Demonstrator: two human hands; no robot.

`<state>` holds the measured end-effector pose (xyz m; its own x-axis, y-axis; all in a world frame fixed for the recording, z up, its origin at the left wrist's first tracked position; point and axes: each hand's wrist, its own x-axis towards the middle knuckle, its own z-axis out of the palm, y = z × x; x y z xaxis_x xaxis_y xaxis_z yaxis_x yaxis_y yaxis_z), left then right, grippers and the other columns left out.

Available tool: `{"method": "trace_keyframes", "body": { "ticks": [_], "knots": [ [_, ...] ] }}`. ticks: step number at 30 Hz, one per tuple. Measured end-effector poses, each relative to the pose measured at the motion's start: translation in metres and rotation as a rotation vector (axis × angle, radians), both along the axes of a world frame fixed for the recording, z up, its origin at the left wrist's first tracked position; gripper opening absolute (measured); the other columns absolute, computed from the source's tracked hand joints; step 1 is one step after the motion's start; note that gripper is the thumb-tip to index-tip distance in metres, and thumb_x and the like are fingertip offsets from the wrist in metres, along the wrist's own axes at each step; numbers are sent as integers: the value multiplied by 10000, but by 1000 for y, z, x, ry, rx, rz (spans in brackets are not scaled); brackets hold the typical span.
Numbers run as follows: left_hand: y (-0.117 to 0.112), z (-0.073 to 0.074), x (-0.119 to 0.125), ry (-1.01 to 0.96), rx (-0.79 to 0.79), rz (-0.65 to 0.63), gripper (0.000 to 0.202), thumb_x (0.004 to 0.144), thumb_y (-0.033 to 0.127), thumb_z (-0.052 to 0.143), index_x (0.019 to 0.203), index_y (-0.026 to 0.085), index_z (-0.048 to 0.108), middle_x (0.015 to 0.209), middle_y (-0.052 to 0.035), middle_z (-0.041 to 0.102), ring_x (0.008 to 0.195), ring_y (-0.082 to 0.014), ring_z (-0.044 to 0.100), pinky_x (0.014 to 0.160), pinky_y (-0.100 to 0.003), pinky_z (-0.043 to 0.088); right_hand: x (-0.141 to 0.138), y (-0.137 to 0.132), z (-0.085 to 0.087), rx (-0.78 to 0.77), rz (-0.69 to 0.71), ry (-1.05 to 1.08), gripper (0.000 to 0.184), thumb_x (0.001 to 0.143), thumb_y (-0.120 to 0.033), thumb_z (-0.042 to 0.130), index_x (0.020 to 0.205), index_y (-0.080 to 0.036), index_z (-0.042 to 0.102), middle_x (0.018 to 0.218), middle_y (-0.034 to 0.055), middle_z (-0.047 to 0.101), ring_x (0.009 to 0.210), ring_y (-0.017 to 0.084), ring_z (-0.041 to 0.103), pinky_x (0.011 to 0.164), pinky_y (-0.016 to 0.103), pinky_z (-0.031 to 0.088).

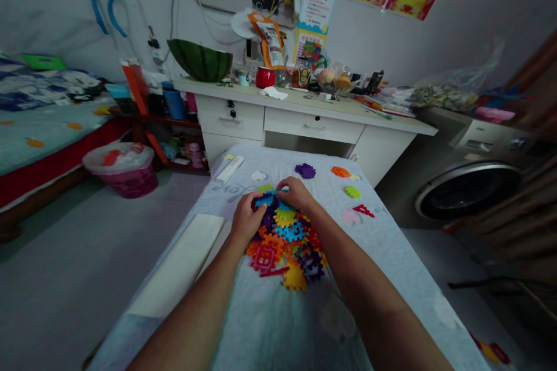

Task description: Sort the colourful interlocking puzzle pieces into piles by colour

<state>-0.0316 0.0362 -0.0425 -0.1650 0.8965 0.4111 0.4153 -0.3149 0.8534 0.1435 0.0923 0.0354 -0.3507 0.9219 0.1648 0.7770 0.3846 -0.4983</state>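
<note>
Colourful interlocking plastic gears lie in a loose pile on the cloth-covered table, among them a yellow gear (295, 276), a red square piece (263, 257) and a dark purple piece (311, 262). At the far edge of this pile, my left hand (248, 219) is closed on a blue gear (264, 200), thumb on the near side. My right hand (296, 193) comes in from the other side with curled fingers, gripping a small blue piece (272, 192) close to the left fingertips. The fingers partly hide both pieces.
Beyond the pile lie a purple gear (305, 171), an orange gear (341, 171), a green gear (352, 192) and a red triangular piece (364, 210). A white remote-like bar (230, 169) rests at the far left. Past the table stand a desk (313, 119) and a washing machine (461, 168).
</note>
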Motion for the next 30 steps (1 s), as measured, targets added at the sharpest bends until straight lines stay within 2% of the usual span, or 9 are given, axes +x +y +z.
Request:
{"method": "trace_keyframes", "body": {
  "ticks": [3,6,11,18,21,24,26,28,30],
  "knots": [
    [-1,2,0,16,-17,-7,266,781,287,607,1037,222,635,1089,-59,656,1080,-235,601,1001,-409,452,9,-10,3,66,-69,160,98,762,-180,659,848,-183,707,917,45,678,902,184,590,870,300,441],
    [-1,4,0,29,-41,-15,252,780,303,599,1013,219,646,1078,-60,663,1072,-238,601,996,-413,451,27,-26,4,156,-222,355,144,801,-244,585,882,-175,682,886,47,665,752,154,573,741,268,465],
    [-2,6,0,35,-50,-18,259,777,327,589,1003,215,651,1062,-54,668,1042,-230,609,980,-397,461,91,-60,3,178,-395,502,245,779,-365,558,894,-171,653,806,59,667,665,167,576,634,277,469],
    [-1,4,0,61,-51,-38,246,761,346,596,963,221,663,1056,-53,676,1042,-233,605,988,-394,449,207,-117,-16,213,-620,232,214,730,-326,561,870,-191,652,824,73,687,732,203,623,700,323,494],
    [-1,3,-1,82,-48,-43,267,768,372,587,971,215,663,1062,-58,673,1036,-235,607,979,-391,451,238,-138,-29,135,-586,84,182,729,-272,560,872,-202,648,853,63,689,741,196,644,716,317,495],
    [-1,3,-1,98,-55,-41,276,774,388,586,975,216,665,1062,-58,674,1020,-234,609,968,-385,458,252,-151,-39,49,-485,-39,171,728,-193,560,870,-210,654,930,63,694,788,186,661,768,309,493],
    [-1,3,-1,110,-60,-42,275,774,388,584,972,217,667,1058,-53,675,1013,-232,609,967,-378,459,253,-153,-42,43,-487,-112,170,742,-183,568,879,-210,665,978,77,695,847,197,663,807,316,489],
    [0,4,-1,119,-66,-42,279,772,384,581,975,213,667,1054,-51,674,1009,-231,610,969,-374,458,249,-150,-43,54,-500,-169,207,760,-239,613,954,-203,676,1056,103,692,948,228,655,859,339,482],
    [0,4,-2,127,-73,-43,290,771,386,575,983,209,665,1054,-53,671,1006,-233,609,969,-374,457,242,-146,-44,60,-502,-219,347,757,-309,664,1086,-198,664,1171,128,668,1062,268,626,924,376,459]
  ]
}}
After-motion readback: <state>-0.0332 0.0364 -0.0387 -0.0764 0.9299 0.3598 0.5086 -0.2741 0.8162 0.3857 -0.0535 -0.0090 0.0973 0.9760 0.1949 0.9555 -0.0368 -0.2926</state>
